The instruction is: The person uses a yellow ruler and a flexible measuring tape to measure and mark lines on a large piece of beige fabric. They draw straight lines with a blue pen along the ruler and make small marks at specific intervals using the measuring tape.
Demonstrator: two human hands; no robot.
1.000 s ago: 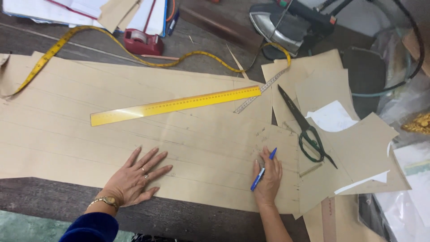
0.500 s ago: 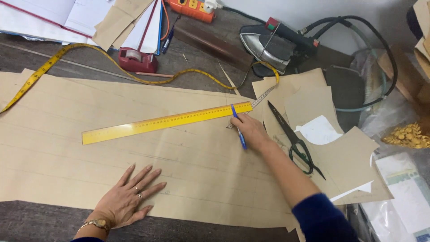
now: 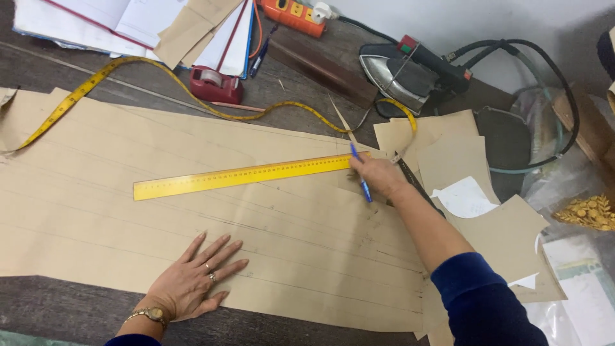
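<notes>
Covering dark wooden table (image 3: 83, 320): brown paper (image 3: 128, 211)

Right hand (image 3: 378, 176) with blue pen (image 3: 360, 172) at yellow ruler (image 3: 246, 175); left hand (image 3: 195, 275) flat on brown paper (image 3: 96, 211).

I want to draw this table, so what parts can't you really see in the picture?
Head view, the only one:
- Scissors: mostly hidden under the right hand and forearm.
- Blue pen: its middle is covered by the fingers.
- Ruler: its right end is under that hand; its marks are too small.
- Books: cut off by the top edge.
- Left hand: flat, hiding the brown paper beneath.
</notes>
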